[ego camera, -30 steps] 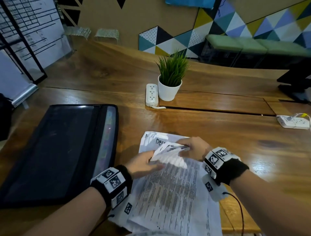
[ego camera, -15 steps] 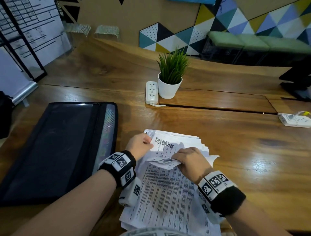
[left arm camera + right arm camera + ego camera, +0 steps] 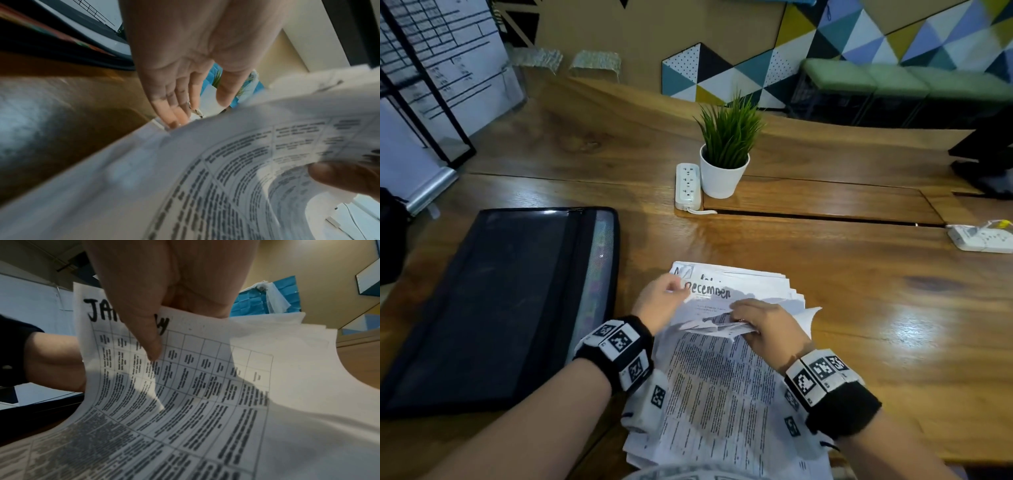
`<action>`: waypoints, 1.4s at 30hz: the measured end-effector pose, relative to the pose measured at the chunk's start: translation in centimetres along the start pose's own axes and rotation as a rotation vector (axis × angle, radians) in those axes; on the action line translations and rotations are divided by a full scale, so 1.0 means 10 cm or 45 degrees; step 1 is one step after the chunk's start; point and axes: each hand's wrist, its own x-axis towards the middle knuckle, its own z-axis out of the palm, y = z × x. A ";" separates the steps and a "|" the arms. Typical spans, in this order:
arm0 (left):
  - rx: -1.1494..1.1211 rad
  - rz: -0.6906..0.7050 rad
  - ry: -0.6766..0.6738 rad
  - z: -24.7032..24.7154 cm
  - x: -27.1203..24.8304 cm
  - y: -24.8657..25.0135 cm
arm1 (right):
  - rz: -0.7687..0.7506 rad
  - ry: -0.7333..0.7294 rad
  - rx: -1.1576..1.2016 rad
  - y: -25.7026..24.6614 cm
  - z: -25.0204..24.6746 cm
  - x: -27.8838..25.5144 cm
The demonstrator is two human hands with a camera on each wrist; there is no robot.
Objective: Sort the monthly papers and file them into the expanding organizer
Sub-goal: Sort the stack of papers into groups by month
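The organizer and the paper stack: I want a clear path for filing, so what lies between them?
Head view: only bare wooden table separates the black organizer from the paper stack; the left hand rests at the stack's near corner.

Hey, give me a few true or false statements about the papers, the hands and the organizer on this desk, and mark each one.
1. The right hand pinches a sheet headed in marker with a word starting "JA". True.
2. The black organizer lies to the right of the paper stack. False: it lies to the left of it.
3. A sheet marked "December" shows near the stack's far end. True.
4. The left hand is clenched in a fist. False: its fingers are straight, their tips at the stack's edge.
5. The potted plant stands on the papers. False: it stands on the table, beside a power strip.
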 end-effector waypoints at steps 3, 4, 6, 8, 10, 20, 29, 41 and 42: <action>0.123 0.002 0.029 0.08 0.03 0.01 | 0.070 0.017 0.021 -0.01 0.02 -0.03; 0.105 0.022 0.030 0.08 0.02 0.02 | 0.100 0.004 0.020 0.00 0.03 -0.03; 0.032 0.084 -0.042 0.07 0.02 0.03 | 0.109 0.015 0.011 0.01 0.04 -0.02; 0.037 0.111 -0.209 0.06 0.01 0.06 | 0.072 0.045 0.013 0.03 0.03 0.00; 0.102 0.117 -0.364 0.05 -0.02 0.09 | 0.060 -0.014 0.012 0.03 -0.01 0.04; 0.075 -0.088 -0.078 0.09 0.03 0.04 | 0.006 0.086 -0.043 0.09 -0.03 -0.03; -0.015 0.196 -0.113 0.00 -0.04 0.00 | 0.068 0.058 0.068 0.14 -0.02 0.02; 0.026 0.057 0.002 0.01 0.03 -0.16 | -0.042 0.169 0.042 0.20 0.07 -0.04; 0.066 0.049 -0.020 0.02 0.04 -0.15 | -0.038 0.186 0.039 0.21 0.07 -0.04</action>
